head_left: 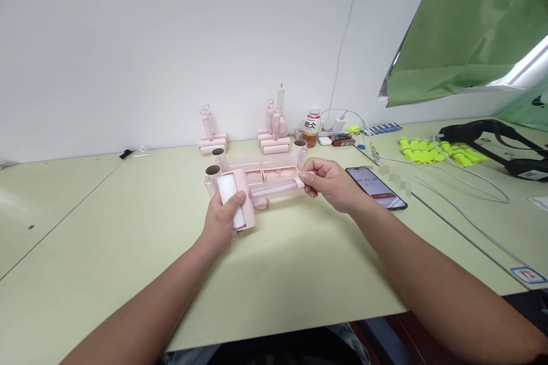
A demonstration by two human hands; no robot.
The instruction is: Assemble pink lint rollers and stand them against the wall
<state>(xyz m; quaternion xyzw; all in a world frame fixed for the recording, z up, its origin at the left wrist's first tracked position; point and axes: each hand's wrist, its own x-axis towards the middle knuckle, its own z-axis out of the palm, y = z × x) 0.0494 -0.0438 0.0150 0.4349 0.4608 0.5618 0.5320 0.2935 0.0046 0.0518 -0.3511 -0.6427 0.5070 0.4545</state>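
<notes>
The left hand (222, 219) grips the pink lint roller (240, 201) by its white roll head; the right hand (327, 182) pinches the handle tip (fingers closed). The roller is held just above the table (278, 285), in front of the pink tray (268, 174).

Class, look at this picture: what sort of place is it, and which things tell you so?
Probably an office-like assembly workbench: several pink lint rollers stand in batches on a long pale green table, with a phone and charger cables nearby.
</notes>
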